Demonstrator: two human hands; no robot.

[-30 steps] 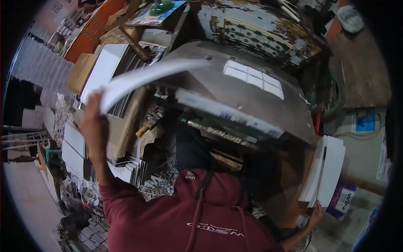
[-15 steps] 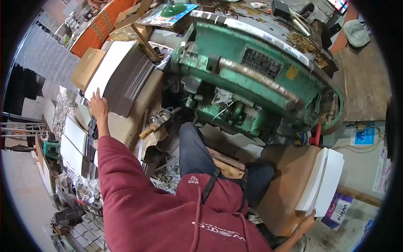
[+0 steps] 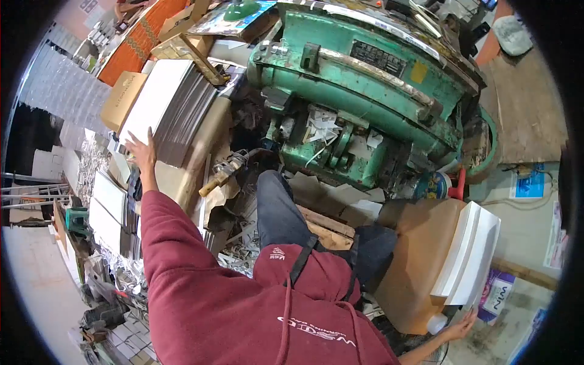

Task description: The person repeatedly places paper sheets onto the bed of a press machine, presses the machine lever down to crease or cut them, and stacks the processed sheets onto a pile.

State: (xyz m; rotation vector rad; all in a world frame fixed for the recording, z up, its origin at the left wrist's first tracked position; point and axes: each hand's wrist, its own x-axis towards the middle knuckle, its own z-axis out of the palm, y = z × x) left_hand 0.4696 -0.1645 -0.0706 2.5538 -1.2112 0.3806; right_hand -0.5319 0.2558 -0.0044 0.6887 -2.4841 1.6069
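My left hand (image 3: 143, 151) rests with spread fingers on the near edge of a tall stack of white sheets (image 3: 159, 91), left of the green machine (image 3: 359, 79). At the lower right, my right hand (image 3: 465, 323) is just below a smaller stack of white sheets (image 3: 471, 255), its fingers apart and nothing visible in them. That stack lies on a brown padded surface (image 3: 410, 261). The machine stands in front of my knees, with paper scraps caught in its lower part.
A wooden-handled tool (image 3: 219, 177) lies between the left stack and my leg. Further left are more white sheets (image 3: 106, 219) and paper scraps. A purple box (image 3: 497, 295) is at the right. Part of another person (image 3: 128, 8) shows at the top left.
The white sheet swung by my left hand is no longer in the air, and that hand is now on the left stack. The machine's plate has tilted up. My right hand has come off the right stack.
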